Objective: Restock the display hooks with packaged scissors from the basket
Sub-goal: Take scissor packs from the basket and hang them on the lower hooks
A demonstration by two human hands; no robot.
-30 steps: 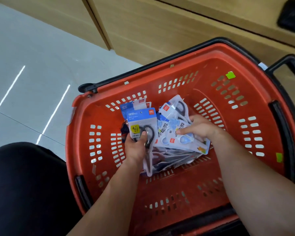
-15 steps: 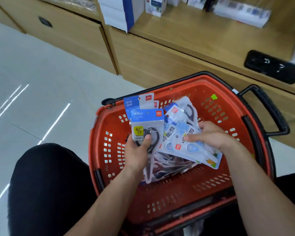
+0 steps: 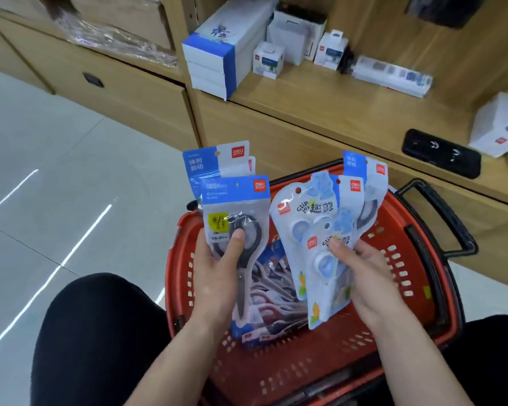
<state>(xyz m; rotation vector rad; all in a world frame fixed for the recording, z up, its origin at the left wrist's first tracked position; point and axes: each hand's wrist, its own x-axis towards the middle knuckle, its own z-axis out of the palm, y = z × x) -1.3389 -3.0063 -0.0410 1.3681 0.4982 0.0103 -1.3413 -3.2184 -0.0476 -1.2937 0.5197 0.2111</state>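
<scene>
My left hand grips a stack of blue-topped scissor packs with black handles, thumb pressed on the front one. My right hand holds a fan of packs: white-and-blue children's scissor packs in front and a blue-topped pack behind. Both bundles are lifted above the red basket on the floor. More scissor packs lie at the basket's bottom. No display hooks are in view.
A wooden shelf unit stands behind the basket, carrying white and blue boxes and small product boxes. A black device lies on the shelf at the right. My black-clothed knee is at the lower left, beside grey floor tiles.
Both hands have lifted their bundles of packs up out of the basket. The view has tilted upward, bringing the shelf and its boxes into sight.
</scene>
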